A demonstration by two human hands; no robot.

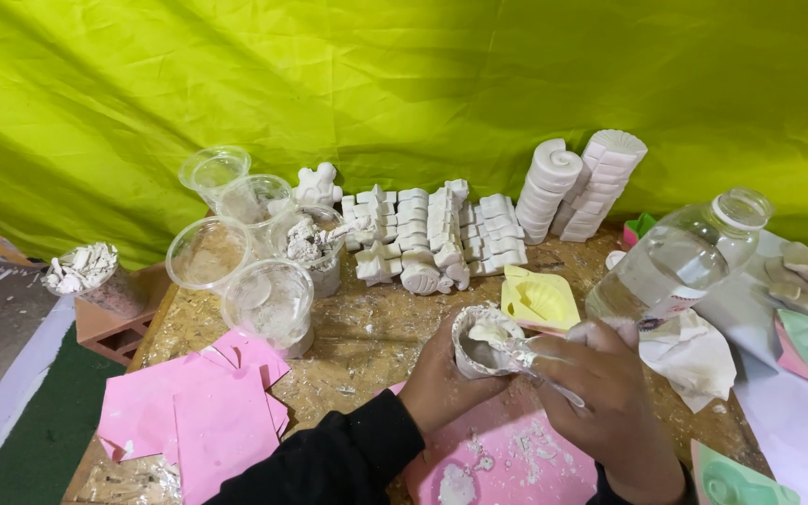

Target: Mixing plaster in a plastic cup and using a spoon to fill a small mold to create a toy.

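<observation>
Here the left hand [441,379] grips a small plaster-crusted plastic cup [484,341] near centre; the right hand [600,374] pinches a thin stirring stick [554,379]. Best to keep the cup level and scrape its wall evenly.

Black long sleeve on the left arm, both hands [441,379] bare, plaster-dusted fingers

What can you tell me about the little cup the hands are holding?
The small cup is a soft, crumpled plastic one, smeared all over with white paste. It stands nearly upright, just above the pink sheet, with wet white mix inside. The left hand wraps round its side, and the right hand pokes a thin tool into it.
</observation>
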